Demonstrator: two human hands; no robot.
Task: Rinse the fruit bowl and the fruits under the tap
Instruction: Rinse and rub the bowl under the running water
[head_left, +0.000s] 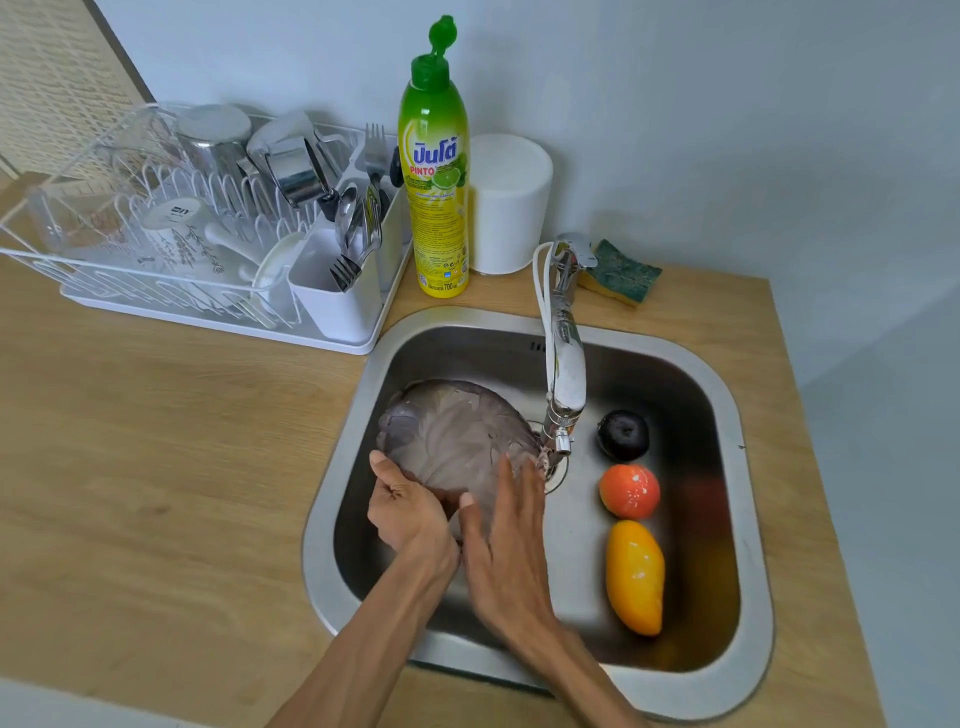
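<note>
A large purple cabbage (457, 431) is held over the steel sink (737, 426), close to the tap spout (563, 441). My left hand (408, 512) grips its lower left side from beneath. My right hand (501, 525) lies flat against its front right side, fingers spread. In the right half of the basin lie a dark purple fruit (622, 434), an orange-red fruit (629, 491) and a yellow mango (635, 577). No fruit bowl shows in the view. I cannot tell whether water runs from the tap.
A white dish rack (171, 291) with cups and cutlery stands at the back left of the wooden counter (156, 467). A green-yellow dish soap bottle (435, 171), a white canister (510, 202) and a sponge (621, 278) stand behind the sink.
</note>
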